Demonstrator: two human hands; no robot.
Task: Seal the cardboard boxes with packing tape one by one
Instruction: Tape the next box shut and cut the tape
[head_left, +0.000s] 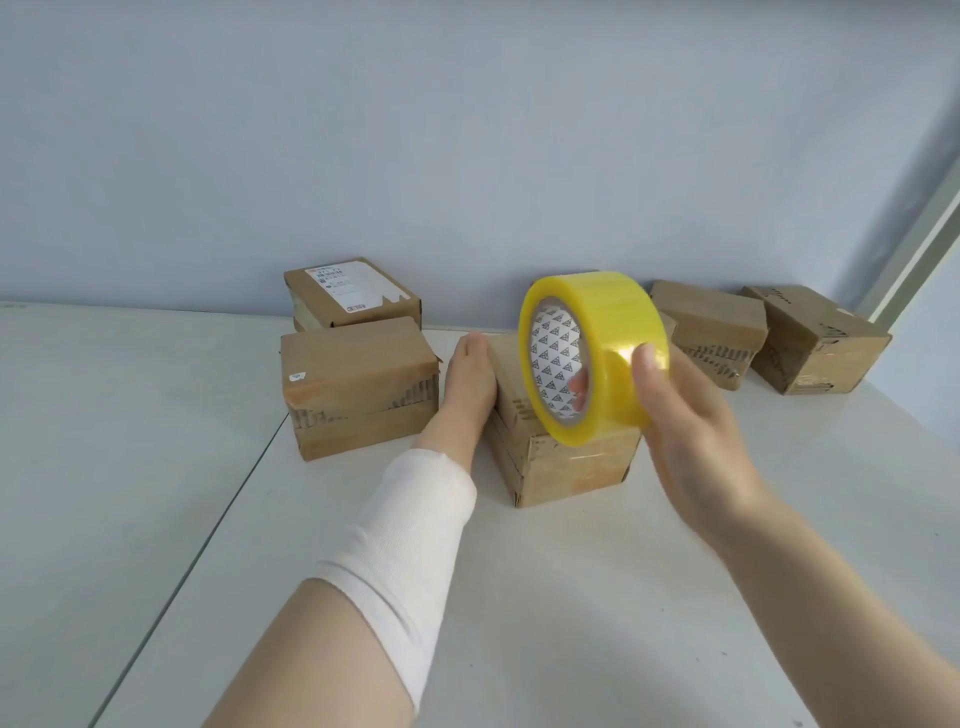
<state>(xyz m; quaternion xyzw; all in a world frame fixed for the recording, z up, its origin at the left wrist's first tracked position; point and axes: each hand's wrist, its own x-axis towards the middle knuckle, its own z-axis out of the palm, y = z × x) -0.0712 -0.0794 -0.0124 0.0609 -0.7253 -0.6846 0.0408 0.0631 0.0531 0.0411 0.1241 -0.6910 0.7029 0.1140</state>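
Just over middle box (571, 467), tape roll (597, 353), in right hand (691, 431) grip

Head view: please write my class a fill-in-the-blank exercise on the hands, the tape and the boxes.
The right hand holds a roll of ____ tape. The left hand lies against the middle box; its forearm wears a ____ sleeve. The labelled box stands at the back, by the ____.
Missing words: yellow; white; wall.
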